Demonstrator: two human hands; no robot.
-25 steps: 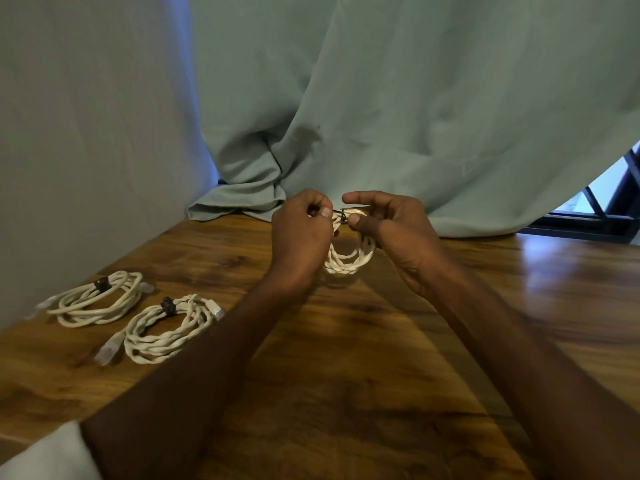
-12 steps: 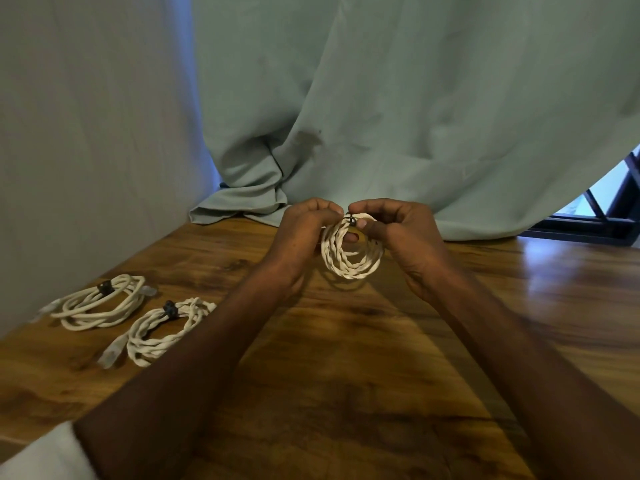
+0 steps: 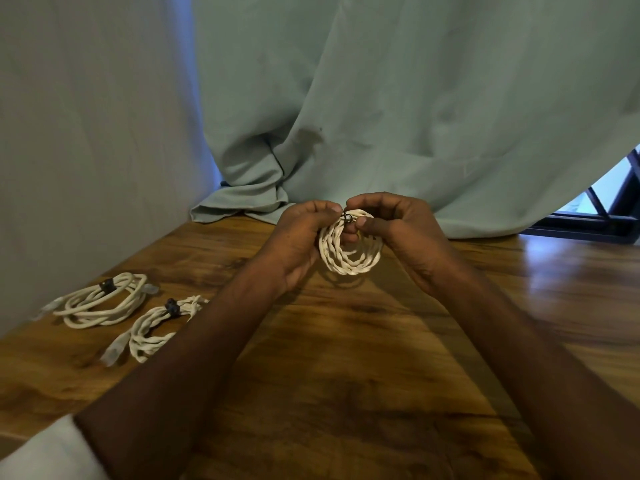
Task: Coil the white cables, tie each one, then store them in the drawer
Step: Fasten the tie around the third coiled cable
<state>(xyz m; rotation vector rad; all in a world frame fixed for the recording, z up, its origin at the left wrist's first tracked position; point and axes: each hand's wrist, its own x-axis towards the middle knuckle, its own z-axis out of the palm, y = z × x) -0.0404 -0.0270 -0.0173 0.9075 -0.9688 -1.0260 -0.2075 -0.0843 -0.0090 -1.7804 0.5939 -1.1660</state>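
wooden table [image 3: 346, 358], two tied cables [image 3: 100, 303], curtain hem [image 3: 239, 206]

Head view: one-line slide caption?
Both hands, left hand and right hand, fasten a tie on a coiled white cable.

Setting: you are in a home room. Evidence: glossy wood-grain table [image 3: 363, 341]; pale green curtain [image 3: 398, 98] draping onto its far edge; plain wall [image 3: 86, 133] at your left; dark-framed window [image 3: 609, 216] at your right.

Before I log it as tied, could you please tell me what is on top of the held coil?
A small dark tie sits atop the coil, pinched between both hands; fingertips hide whether it is fastened.
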